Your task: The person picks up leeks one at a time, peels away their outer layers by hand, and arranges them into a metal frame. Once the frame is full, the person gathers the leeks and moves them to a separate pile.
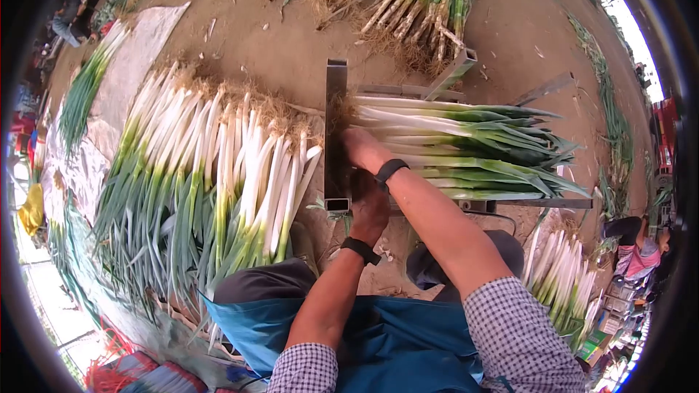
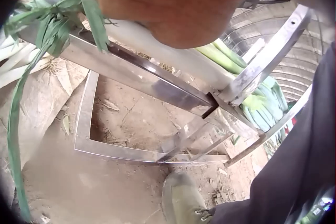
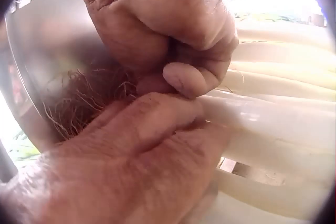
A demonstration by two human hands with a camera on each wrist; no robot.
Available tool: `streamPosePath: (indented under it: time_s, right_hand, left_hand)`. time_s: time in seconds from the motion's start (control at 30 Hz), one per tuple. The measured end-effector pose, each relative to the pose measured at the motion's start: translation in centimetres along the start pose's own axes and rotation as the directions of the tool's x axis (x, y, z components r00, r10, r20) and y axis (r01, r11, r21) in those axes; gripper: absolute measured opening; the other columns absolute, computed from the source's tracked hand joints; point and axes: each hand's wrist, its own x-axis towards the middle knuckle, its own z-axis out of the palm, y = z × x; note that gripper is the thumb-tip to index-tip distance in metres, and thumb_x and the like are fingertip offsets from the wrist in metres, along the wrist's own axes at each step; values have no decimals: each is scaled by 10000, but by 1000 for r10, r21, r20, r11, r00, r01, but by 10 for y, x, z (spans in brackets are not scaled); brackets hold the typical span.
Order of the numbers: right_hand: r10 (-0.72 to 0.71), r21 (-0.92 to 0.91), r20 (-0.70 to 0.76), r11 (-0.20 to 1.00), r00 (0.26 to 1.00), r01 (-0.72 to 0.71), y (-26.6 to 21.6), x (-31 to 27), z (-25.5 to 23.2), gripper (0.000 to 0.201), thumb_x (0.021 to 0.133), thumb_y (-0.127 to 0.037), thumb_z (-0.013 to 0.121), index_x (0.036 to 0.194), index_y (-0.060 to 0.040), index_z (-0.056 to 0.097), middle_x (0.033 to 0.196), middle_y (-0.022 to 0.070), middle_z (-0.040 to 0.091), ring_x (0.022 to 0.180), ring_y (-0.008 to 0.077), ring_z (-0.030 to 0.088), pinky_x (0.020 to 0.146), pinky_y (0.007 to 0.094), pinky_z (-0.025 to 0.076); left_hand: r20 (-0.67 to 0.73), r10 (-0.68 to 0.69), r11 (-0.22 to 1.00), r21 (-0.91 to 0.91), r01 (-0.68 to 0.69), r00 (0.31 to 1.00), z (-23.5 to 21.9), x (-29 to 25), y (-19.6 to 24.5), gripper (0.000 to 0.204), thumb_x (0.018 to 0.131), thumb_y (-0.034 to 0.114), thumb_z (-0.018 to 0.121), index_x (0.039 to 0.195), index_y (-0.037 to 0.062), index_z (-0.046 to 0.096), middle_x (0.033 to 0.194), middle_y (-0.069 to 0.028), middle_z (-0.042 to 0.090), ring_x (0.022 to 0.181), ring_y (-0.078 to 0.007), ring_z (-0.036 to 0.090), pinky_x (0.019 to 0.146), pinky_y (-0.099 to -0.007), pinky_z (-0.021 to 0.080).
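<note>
Long green onions (image 1: 415, 122) with white stalks and dark green leaves lie crosswise in a metal frame (image 1: 336, 84), roots toward its upright plate on the left. At that root end my right hand (image 1: 368, 149) curls its fingers round a stalk. Below it, my left hand (image 1: 369, 207) reaches in against the plate. The right wrist view has the right hand (image 3: 163, 19) above the left hand (image 3: 131, 161), touching, with thin roots (image 3: 79, 103) beside them. What lies between the fingers is mostly hidden. The left wrist view puts the left hand (image 2: 178, 8) over a thick white stalk (image 2: 184, 69).
A wide row of green onions (image 1: 196, 167) lies on the ground to the left. More lie in a root-tangled bundle (image 1: 429, 7) beyond the frame and a pile (image 1: 564, 276) at right. Metal bars (image 1: 451, 73) stick out around the frame. A shoe (image 2: 181, 198) stands beside its foot.
</note>
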Motion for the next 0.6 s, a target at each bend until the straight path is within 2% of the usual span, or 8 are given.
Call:
streamPosePath:
  time_s: [0.07,0.17,0.27,0.33,0.37,0.4,0.47,0.6]
  right_hand:
    - [-10,24,6,1000,1000,10,1,-4,3,170,839,-67,567,857,-3,724,924,255,710,935,430,690,782,499,561]
    - [81,-55,160,996,984,-74,-14,-8,-9,176,829,-84,607,889,23,733,939,244,722,958,414,701,795,473,571]
    - [168,-42,307,986,937,-163,-42,-21,-58,189,817,-80,629,910,43,739,978,239,728,1005,395,703,813,456,576]
    - [68,-92,341,995,937,-38,-60,-32,-120,186,818,-67,632,930,39,735,1018,242,721,1005,403,696,813,467,572]
    - [15,-110,359,994,933,27,-60,-38,-153,186,818,-61,634,940,38,733,1038,244,717,1005,407,693,813,472,570]
    - [-281,-37,184,955,942,293,-44,-56,-187,195,816,-64,636,973,18,717,1016,222,716,937,390,690,811,461,561]
    - [-374,-21,-27,927,927,374,-37,-90,-266,159,822,-135,620,824,14,677,768,186,648,769,327,660,741,419,523]
    - [-96,-6,-72,995,993,96,2,-180,-365,228,822,-208,622,831,13,680,731,201,635,634,325,624,641,437,494]
  left_hand:
    - [-3,68,996,50,-68,998,5,-7,-8,465,857,25,548,1309,-70,492,1333,-319,489,1297,-485,426,1124,-536,324]
    - [197,-17,940,-330,82,980,15,-12,-32,496,942,180,566,1417,70,479,1436,-220,472,1378,-403,377,1186,-475,265]
    - [85,66,993,93,-74,994,9,-4,-20,495,931,128,561,1410,41,470,1432,-210,456,1335,-397,413,1137,-482,312]
    - [61,91,956,276,-104,994,-27,12,18,500,906,76,554,1396,19,473,1398,-227,466,1284,-410,445,1099,-491,345]
    - [-114,218,934,312,-173,969,-29,13,27,472,864,19,541,1333,-14,511,1346,-256,479,1224,-417,466,1049,-494,381]
    - [-101,199,936,313,-159,975,-30,13,25,458,862,16,543,1319,-15,523,1351,-258,477,1224,-418,470,1049,-493,386]
    - [-81,156,942,313,-123,984,-27,15,19,432,860,11,549,1291,-16,548,1362,-262,473,1223,-420,478,1048,-492,396]
    - [-107,136,951,291,-100,985,-31,23,36,426,858,15,574,1283,-5,575,1367,-235,492,1193,-429,504,1048,-505,409]
